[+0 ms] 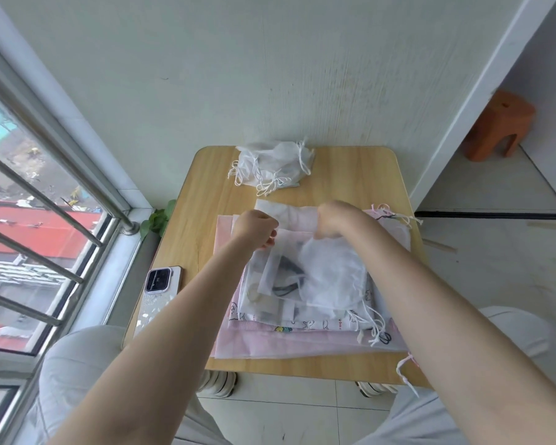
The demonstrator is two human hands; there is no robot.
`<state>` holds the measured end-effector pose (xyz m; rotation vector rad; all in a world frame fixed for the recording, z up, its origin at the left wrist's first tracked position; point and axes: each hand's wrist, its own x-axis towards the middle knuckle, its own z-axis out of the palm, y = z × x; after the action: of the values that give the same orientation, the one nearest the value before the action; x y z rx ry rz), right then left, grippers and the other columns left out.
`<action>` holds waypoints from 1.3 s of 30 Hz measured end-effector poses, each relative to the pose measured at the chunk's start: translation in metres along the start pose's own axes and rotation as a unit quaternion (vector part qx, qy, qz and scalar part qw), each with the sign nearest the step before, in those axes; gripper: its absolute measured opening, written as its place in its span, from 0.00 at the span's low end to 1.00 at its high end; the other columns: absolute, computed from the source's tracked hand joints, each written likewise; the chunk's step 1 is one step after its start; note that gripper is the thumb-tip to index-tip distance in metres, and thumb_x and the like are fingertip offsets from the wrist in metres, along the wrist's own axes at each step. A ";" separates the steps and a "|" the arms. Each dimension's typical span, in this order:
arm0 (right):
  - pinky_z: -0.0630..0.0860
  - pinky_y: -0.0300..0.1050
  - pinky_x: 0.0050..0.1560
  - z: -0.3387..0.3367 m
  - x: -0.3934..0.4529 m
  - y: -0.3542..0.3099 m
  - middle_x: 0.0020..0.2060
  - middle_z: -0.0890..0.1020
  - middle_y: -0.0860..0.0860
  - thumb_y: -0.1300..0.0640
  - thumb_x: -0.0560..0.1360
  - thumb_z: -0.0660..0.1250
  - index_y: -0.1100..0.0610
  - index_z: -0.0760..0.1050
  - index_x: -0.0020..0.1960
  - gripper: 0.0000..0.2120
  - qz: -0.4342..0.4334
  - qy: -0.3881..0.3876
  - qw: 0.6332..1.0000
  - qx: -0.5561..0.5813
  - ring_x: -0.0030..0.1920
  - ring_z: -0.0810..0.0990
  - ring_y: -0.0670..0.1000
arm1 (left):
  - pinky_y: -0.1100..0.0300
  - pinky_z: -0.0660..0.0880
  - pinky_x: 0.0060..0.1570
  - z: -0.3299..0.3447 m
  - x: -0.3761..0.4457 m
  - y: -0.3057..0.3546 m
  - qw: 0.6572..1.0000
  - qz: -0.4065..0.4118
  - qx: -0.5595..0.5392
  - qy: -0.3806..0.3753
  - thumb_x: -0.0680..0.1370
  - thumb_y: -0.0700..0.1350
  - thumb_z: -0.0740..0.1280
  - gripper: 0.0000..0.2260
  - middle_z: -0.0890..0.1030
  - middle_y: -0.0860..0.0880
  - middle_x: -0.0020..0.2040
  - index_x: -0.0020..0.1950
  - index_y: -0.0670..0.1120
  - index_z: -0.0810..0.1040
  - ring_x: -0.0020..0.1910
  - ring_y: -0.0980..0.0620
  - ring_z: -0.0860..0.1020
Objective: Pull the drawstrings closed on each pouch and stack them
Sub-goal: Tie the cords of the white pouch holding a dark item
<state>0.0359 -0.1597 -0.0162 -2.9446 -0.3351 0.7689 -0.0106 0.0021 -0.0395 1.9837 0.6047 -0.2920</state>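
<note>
I see the wooden desk [206, 175] against the wall, and on its near half a flat spread of pink and white pouches [302, 343] lying one over another. At the far edge sits a heap of white pouches [272, 167], drawstrings bunched and loops trailing loose. On top of the near spread lies a sheer white pouch [328, 277] with dark items showing through it. My left hand [254, 228] and right hand [336, 220] hold its far edge, fingers curled and pinching the fabric at each corner. A phone [159, 282] lies near the desk's left edge.
</note>
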 end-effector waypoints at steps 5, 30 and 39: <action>0.64 0.48 0.60 0.020 -0.007 0.008 0.60 0.76 0.54 0.63 0.75 0.59 0.56 0.73 0.59 0.14 0.020 0.048 0.998 -0.032 0.63 0.72 0.57 | 0.63 0.73 0.29 0.013 -0.007 -0.007 0.998 0.041 0.053 0.014 0.76 0.40 0.62 0.10 0.82 0.46 0.39 0.48 0.39 0.81 0.32 0.51 0.81; 0.69 0.48 0.51 0.009 -0.012 0.018 0.41 0.74 0.53 0.57 0.75 0.61 0.58 0.71 0.42 0.05 0.016 0.063 0.986 0.154 0.47 0.74 0.57 | 0.61 0.75 0.41 -0.018 -0.031 0.003 0.952 0.031 0.299 -0.066 0.74 0.44 0.70 0.08 0.84 0.45 0.44 0.50 0.41 0.84 0.43 0.49 0.81; 0.74 0.41 0.39 0.027 -0.025 -0.044 0.47 0.79 0.50 0.55 0.78 0.66 0.49 0.78 0.47 0.03 -0.199 0.009 0.953 0.230 0.46 0.78 0.50 | 0.54 0.75 0.54 -0.049 -0.026 -0.044 0.978 -0.069 -0.126 -0.154 0.78 0.64 0.61 0.23 0.82 0.48 0.49 0.54 0.46 0.81 0.48 0.49 0.79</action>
<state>-0.0067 -0.1216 -0.0220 -2.3421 -0.6266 0.6539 -0.0590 0.0542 -0.0381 1.6159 0.5482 -0.5686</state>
